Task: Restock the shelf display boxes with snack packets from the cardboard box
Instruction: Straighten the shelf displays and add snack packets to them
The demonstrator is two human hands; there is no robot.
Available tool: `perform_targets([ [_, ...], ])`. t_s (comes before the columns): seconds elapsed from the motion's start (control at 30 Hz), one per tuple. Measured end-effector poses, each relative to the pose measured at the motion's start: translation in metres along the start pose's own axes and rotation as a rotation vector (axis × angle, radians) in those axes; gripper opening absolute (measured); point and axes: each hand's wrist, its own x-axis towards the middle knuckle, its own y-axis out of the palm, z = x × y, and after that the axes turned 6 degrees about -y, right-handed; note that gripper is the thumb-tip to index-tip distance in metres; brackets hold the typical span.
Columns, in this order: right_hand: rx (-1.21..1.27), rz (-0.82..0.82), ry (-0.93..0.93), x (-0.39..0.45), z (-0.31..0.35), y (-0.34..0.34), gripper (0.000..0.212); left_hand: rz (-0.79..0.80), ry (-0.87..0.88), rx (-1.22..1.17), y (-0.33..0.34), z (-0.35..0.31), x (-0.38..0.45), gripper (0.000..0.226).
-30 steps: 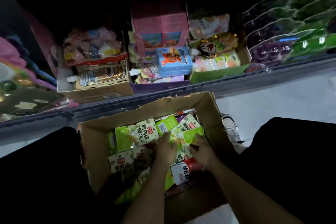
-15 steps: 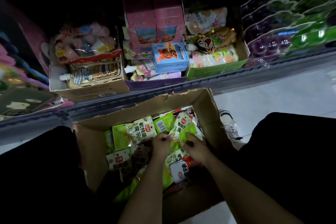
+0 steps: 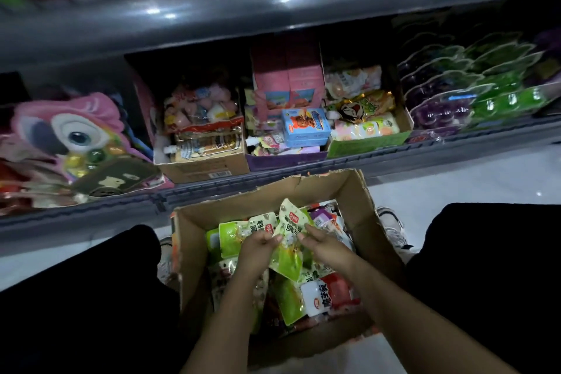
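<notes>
Both hands now lift a green snack packet (image 3: 288, 247) higher out of the cardboard box (image 3: 358, 191) than half a second ago.

Left hand (image 3: 258, 247) and right hand (image 3: 323, 247) pinch the glossy, crinkled packet with fingers clamped on its edges, just above the other flat packets. This torn brown box stands on the pale floor, below the shelf display boxes (image 3: 206, 165), which hold soft pouches and a small blue carton (image 3: 305, 127).

Parrot toy pack (image 3: 69, 136): pink, far left of the bottom shelf
Jelly cups (image 3: 473, 100): purple and green, stacked at the right
Sneaker (image 3: 394, 228): white, on the pale floor (image 3: 455, 179)
</notes>
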Motion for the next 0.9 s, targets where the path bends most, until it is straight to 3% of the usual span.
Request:
perform_targets([
  [0.23,0.056,-0.281,-0.200,-0.026,0.046,-0.003,0.047,0.058,0.131,-0.025,-0.039,-0.038,-0.039,0.022],
  [0.3,0.135,-0.328,-0.238,-0.034,0.064,-0.010,0.051,0.104,0.160,-0.058,-0.047,-0.055,-0.052,0.022],
  [0.47,0.299,-0.323,-0.333,-0.071,0.121,-0.030,0.053,0.209,0.315,-0.066,-0.068,-0.121,-0.098,0.021],
  [0.57,0.401,-0.283,-0.461,-0.097,0.161,-0.042,0.021,0.228,0.427,-0.065,-0.082,-0.165,-0.122,0.020],
  [0.67,0.476,-0.266,-0.561,-0.122,0.200,-0.056,0.015,0.232,0.526,-0.084,-0.090,-0.208,-0.146,0.019],
  [0.9,0.403,-0.254,-0.650,-0.156,0.260,-0.085,0.013,0.149,0.670,-0.130,-0.100,-0.261,-0.184,0.015],
])
